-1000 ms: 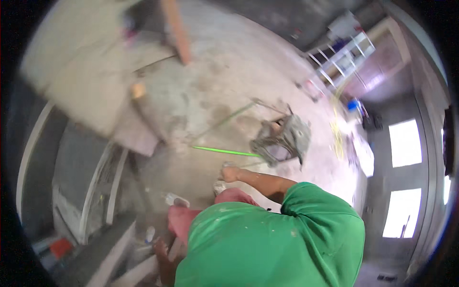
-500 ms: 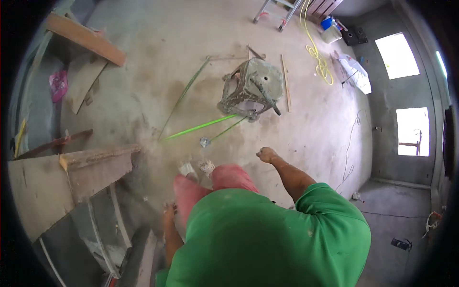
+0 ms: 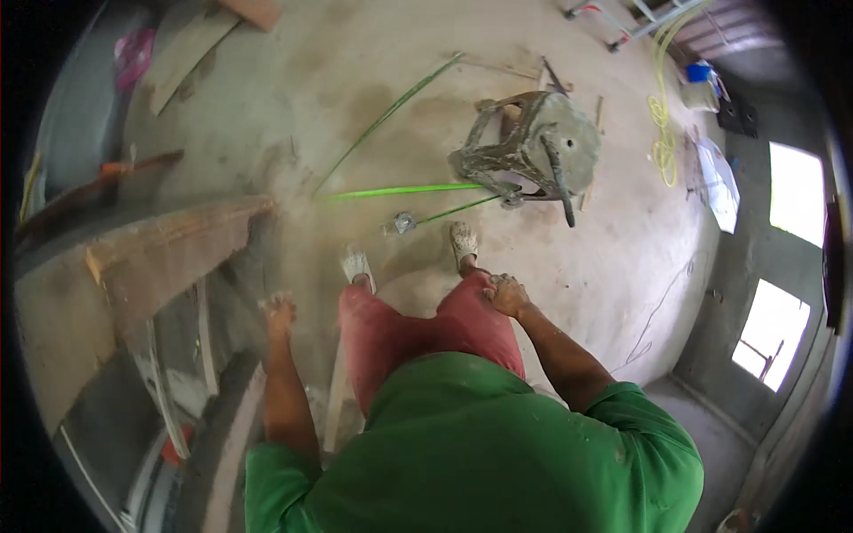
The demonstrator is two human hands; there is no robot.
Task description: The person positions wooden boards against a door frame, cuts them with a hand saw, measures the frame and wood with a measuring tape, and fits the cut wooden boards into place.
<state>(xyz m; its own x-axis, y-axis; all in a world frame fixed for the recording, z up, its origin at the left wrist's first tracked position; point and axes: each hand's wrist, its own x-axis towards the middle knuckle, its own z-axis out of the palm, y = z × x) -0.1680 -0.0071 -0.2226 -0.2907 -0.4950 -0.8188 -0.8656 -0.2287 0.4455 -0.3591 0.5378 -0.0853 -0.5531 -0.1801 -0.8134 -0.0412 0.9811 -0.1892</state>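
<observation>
My left hand [image 3: 279,311] hangs beside a wooden board structure [image 3: 178,258], left of my red-trousered legs; its slightly blurred fingers are loosely bent and apart, with nothing visible in them. My right hand [image 3: 506,295] is at my right knee, fingers bent but apart, holding nothing that I can see. Ahead of my feet stands a cement-crusted plastic stool [image 3: 577,160] with a dark bar-like piece against its top. A bright green strip [image 3: 391,190], a thinner green rod [image 3: 453,210] and a small silvery item [image 3: 404,222] lie on the floor just short of it.
A ladder [image 3: 626,27], coiled yellow hose [image 3: 662,133], blue container [image 3: 700,71] and pale sheet-like object [image 3: 720,186] are at the back right. Loose boards [image 3: 191,49] and a pink bag [image 3: 133,58] lie at the back left. Two bright openings [image 3: 793,191] pierce the right wall.
The view has swung round and steadied. My left hand has come forward, out from beside my leg; my right hand has drawn in to my knee. My feet are farther apart.
</observation>
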